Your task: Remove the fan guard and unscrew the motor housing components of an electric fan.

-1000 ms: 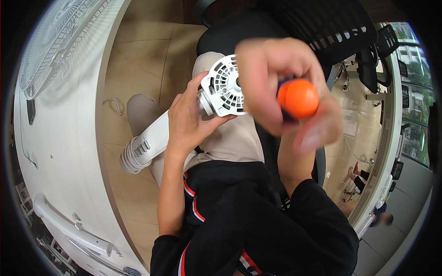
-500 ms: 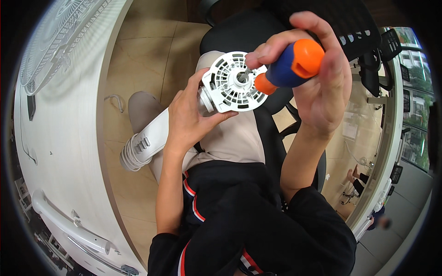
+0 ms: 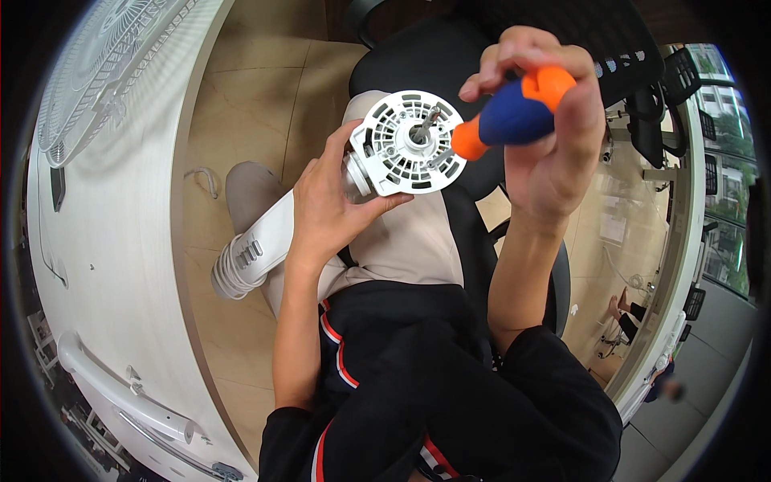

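Note:
My left hand (image 3: 331,186) is wrapped round the side of a white fan motor housing (image 3: 393,165), with the thumb along its near edge. The round slotted face points up, and a metal shaft (image 3: 431,118) sticks out of its middle. In my right hand (image 3: 554,161) is a screwdriver (image 3: 514,116) with a blue and orange handle, gripped between thumb and curled fingers. Its thin blade runs down to the slotted face, right of the shaft. Whether the tip sits in a screw is too small to tell. The housing's column-shaped white stand (image 3: 269,233) slants across my lap.
To the left, a white table (image 3: 120,241) carries a fan grille (image 3: 104,72) and a curved white tube (image 3: 120,390). A black office chair (image 3: 418,60) stands ahead. A cable end (image 3: 210,181) lies on the tiled floor. Another person's bare feet (image 3: 617,304) show at the right.
My right fingers have drawn back from beside the shaft and closed higher round the screwdriver handle. The handle has shifted slightly to the right. My left hand and the housing stay nearly still.

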`<action>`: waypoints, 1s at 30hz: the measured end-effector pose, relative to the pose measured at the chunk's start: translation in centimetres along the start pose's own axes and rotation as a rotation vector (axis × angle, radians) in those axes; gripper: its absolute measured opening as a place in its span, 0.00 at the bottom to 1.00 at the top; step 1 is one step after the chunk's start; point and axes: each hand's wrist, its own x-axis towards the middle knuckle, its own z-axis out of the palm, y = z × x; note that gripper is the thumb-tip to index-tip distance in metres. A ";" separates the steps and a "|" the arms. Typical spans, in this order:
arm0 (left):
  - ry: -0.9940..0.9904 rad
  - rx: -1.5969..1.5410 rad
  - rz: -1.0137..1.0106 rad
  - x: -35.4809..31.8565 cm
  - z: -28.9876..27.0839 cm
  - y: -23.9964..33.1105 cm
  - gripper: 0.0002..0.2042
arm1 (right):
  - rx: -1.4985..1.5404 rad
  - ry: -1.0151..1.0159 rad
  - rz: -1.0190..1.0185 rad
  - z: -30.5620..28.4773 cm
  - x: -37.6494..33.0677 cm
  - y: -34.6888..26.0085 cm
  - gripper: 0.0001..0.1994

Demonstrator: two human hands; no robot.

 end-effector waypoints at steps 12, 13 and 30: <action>-0.017 -0.002 0.015 0.1 0.2 0.6 0.46 | 0.201 -0.070 0.196 0.4 0.0 -0.4 0.25; -0.009 -0.001 0.026 0.1 0.2 0.7 0.46 | 0.025 -0.033 0.110 0.8 -0.1 -0.2 0.24; 0.010 0.007 0.010 0.0 -0.1 0.3 0.46 | -0.073 0.020 0.111 0.9 0.7 -0.4 0.20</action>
